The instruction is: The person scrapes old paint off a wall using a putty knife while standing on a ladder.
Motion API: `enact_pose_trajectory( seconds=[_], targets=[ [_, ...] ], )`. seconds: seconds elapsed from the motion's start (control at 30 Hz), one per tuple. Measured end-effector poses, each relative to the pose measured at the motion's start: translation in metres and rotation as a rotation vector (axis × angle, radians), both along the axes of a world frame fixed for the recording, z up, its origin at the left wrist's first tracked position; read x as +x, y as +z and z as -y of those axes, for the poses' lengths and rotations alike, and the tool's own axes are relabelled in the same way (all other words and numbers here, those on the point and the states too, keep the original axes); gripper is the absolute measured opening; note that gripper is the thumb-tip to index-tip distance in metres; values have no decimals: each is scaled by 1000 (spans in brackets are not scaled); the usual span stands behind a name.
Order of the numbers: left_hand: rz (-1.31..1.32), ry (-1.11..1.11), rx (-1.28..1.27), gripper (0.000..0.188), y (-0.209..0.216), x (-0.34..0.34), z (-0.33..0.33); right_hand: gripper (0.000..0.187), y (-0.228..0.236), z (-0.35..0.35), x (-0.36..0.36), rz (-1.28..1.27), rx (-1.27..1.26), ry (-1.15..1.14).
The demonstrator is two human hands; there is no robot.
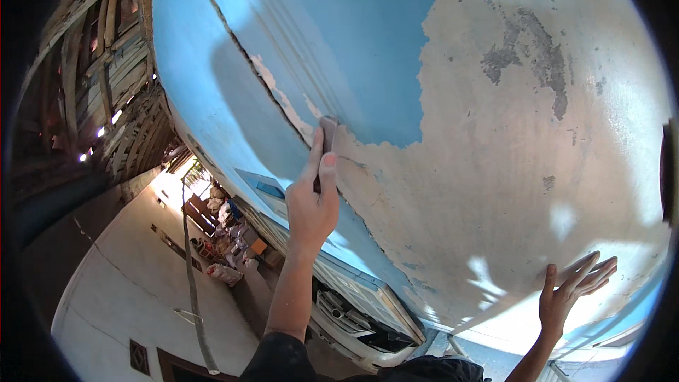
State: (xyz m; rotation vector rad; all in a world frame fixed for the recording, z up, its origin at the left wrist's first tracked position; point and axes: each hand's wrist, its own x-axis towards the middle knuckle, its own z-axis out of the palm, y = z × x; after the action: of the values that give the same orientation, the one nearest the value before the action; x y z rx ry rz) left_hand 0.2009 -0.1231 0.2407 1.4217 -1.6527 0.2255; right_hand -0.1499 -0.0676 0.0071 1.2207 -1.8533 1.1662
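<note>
My left hand (pixel 312 201) is raised to the wall and closed around a narrow, dusty scraper (pixel 328 136), its forefinger and thumb stretched along the tool. The scraper's end meets the wall at the ragged lower edge of the blue paint (pixel 368 78). Pale bare plaster (pixel 481 184) spreads to the right of that edge. Lower on the right, my right hand (pixel 564 296) has its fingers apart and holds nothing. It appears to rest against the plaster, though full contact is hard to make out.
A long dark crack (pixel 244 53) runs down the blue wall toward the scraper. Below stands a parked car (pixel 346 318) beside a window frame (pixel 382 297). At left are a wooden roof (pixel 106 49), a white wall (pixel 134 269), a hanging pole (pixel 191 283) and piled goods (pixel 237 233).
</note>
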Motion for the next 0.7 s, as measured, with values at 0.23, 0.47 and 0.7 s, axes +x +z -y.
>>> enact_pose_trajectory(
  seconds=[0.23,0.47,0.7],
  targets=[
    [-82,24,-95,55,16,6,7,83,2,0,4,8,-7,29],
    [-73,-35,-169,55,18,12,14,82,0,2,1,-19,-19,17],
    [-107,-27,-148,54,31,12,8,83,-1,1,7,-3,-5,21]
  ],
)
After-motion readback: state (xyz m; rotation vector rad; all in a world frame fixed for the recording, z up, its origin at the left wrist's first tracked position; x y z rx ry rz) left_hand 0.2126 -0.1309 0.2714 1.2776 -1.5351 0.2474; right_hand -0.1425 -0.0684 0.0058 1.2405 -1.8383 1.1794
